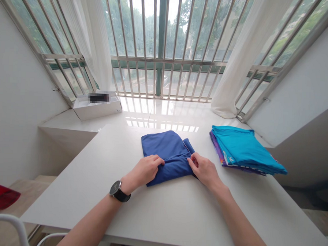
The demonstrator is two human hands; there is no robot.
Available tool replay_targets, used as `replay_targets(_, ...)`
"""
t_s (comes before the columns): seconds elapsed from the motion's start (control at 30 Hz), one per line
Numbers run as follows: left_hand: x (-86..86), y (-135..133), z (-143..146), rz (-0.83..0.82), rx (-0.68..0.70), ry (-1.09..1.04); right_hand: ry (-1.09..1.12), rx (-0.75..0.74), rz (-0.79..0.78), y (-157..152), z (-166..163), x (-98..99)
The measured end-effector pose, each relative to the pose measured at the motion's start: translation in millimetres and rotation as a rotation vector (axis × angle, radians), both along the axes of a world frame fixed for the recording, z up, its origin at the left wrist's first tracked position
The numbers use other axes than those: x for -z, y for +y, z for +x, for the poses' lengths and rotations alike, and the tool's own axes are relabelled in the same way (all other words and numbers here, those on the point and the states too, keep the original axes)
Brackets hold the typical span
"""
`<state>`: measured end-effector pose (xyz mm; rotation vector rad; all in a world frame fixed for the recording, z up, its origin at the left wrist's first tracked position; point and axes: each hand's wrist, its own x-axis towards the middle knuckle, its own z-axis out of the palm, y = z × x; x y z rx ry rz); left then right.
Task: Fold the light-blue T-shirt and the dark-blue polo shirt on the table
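Observation:
A dark blue garment (165, 145), partly folded, lies on the white table in front of me. Its kind is hard to make out. My left hand (147, 168), with a black watch (118, 191) on the wrist, has its fingers closed on the cloth near the middle of the front part. At the right edge, my right hand (204, 169) pinches the same fabric between thumb and fingers. Just beyond that hand, a narrow rolled or folded strip of the blue cloth (189, 145) sticks out. The fabric under my fingertips is hidden.
To the right lies a stack of folded clothes (242, 145), bright blue on top with purple below. An open white box (97, 108) stands on the sill at the back left. Barred windows and white curtains (235, 60) rise behind the table (175, 219). A red object (0, 195) is at lower left.

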<state>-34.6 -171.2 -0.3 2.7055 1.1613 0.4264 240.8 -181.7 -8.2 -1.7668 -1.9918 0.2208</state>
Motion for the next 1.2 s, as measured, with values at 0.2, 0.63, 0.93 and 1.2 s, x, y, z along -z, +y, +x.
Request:
replay_targets(0.2, -1.7, 0, 1, -0.006, -0.002, 0.005, 0.000, 0.000, 0.004, 1, 1, 1.8)
replay_targets(0.63, -5.9, 0, 1, -0.011, -0.004, -0.014, 0.057, -0.012, 0.052, 5, 5, 8.4)
replay_targets(0.93, 1.0, 0, 3, 0.015, -0.027, -0.044, 0.022, 0.004, 0.096, 6, 6, 12.6)
replay_targets(1.2, -1.9, 1, -1, 0.028, -0.116, 0.007, 0.023, 0.030, 0.125, 4, 6, 9.0)
